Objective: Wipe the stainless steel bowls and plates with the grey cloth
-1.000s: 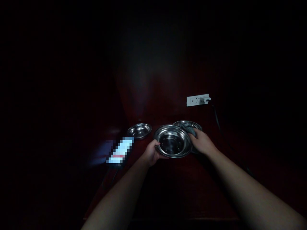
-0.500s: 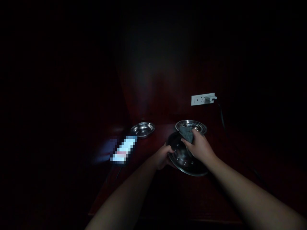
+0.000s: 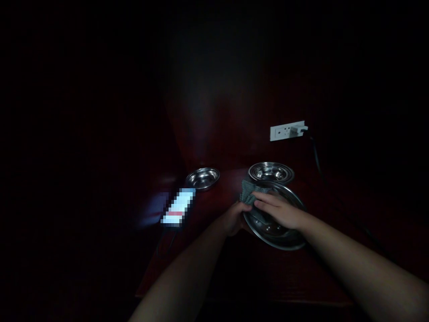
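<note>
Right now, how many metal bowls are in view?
At least 3: the held bowl, in the left hand; the left bowl, near the lit screen; the right bowl, farther back, where more may be nested.

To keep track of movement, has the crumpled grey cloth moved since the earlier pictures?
Yes, leftward and lower in view: the cloth under the right hand, judged against the white rectangular wall socket.

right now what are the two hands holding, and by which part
The left hand grips a tilted metal bowl by its left rim. The right hand presses on a gray cloth inside the bowl; any grip on it is unclear.
</note>
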`<state>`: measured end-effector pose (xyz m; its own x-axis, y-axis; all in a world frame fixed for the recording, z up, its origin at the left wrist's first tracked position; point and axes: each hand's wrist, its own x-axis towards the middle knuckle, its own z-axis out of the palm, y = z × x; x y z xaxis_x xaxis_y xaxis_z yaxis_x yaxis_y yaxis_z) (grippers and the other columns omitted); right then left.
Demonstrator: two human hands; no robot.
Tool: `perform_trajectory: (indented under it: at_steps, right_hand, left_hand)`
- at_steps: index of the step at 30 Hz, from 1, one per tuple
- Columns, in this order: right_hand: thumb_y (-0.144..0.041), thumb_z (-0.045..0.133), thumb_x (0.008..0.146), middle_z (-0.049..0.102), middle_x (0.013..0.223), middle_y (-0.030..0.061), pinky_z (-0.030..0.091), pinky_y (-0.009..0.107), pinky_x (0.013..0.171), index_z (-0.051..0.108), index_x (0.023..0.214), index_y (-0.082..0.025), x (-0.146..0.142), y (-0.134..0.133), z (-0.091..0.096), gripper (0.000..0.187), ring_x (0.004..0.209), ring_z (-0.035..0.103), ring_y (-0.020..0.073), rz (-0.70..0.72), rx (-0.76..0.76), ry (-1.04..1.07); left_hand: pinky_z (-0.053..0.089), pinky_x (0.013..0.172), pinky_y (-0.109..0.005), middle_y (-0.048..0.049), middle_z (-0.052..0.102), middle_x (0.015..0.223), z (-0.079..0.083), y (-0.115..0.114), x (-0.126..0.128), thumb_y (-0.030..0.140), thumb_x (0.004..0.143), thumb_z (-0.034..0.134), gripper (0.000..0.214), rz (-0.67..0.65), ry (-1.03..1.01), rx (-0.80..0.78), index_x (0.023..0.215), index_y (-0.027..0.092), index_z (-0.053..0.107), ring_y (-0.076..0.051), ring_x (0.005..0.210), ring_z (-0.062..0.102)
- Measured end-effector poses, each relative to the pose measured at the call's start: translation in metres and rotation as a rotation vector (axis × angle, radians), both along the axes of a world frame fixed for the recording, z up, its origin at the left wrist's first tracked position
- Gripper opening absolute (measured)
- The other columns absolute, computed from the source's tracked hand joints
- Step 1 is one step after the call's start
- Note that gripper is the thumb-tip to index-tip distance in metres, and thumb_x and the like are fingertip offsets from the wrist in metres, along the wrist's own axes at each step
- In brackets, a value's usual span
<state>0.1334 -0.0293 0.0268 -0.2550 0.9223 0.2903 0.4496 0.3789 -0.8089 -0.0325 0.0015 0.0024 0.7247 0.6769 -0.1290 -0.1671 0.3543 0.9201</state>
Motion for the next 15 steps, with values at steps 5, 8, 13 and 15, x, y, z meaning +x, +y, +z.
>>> perform_trajectory:
  at_steps: [5, 8, 13, 15]
  right_hand:
    - [-0.049, 0.034, 0.085, 0.064, 0.091, 0.0028, 0.04, 0.038, 0.089, 0.064, 0.091, -0.025, -0.003, -0.006, 0.004, 0.039, 0.091, 0.057, 0.02, 0.145, -0.154, 0.086]
    - [-0.047, 0.031, 0.087, 0.062, 0.079, 0.0022, 0.044, 0.034, 0.08, 0.062, 0.079, -0.024, -0.006, -0.006, 0.006, 0.04, 0.08, 0.057, 0.0179, 0.206, -0.141, 0.03]
    - [-0.042, 0.043, 0.084, 0.057, 0.07, -0.0009, 0.044, 0.028, 0.06, 0.052, 0.09, -0.023, -0.012, -0.007, 0.004, 0.022, 0.063, 0.053, 0.0142, 0.251, -0.171, -0.033]
    - [-0.04, 0.048, 0.082, 0.056, 0.069, -0.0013, 0.044, 0.027, 0.057, 0.049, 0.1, -0.023, -0.014, -0.008, 0.002, 0.025, 0.062, 0.052, 0.0143, 0.249, -0.184, -0.033]
  left_hand:
    - [0.046, 0.064, -0.035, -0.0104, 0.065, 0.082, -0.002, -0.001, 0.0, 0.076, 0.065, 0.036, 0.074, -0.052, -0.031, -0.042, 0.1, 0.015, 0.058, -0.025, 0.077, 0.061]
    - [0.044, 0.06, -0.032, -0.0072, 0.063, 0.07, -0.006, 0.002, 0.004, 0.079, 0.065, 0.028, 0.077, -0.02, -0.041, -0.091, 0.092, 0.015, 0.06, -0.02, 0.066, 0.059]
    - [0.041, 0.058, -0.026, -0.0053, 0.062, 0.067, -0.012, 0.002, 0.011, 0.069, 0.071, 0.038, 0.064, 0.058, -0.082, -0.13, 0.095, 0.014, 0.059, -0.014, 0.057, 0.056]
    - [0.042, 0.061, -0.026, -0.0051, 0.063, 0.073, -0.011, 0.002, 0.012, 0.057, 0.072, 0.049, 0.051, 0.154, -0.118, -0.128, 0.098, 0.014, 0.058, -0.014, 0.061, 0.057]
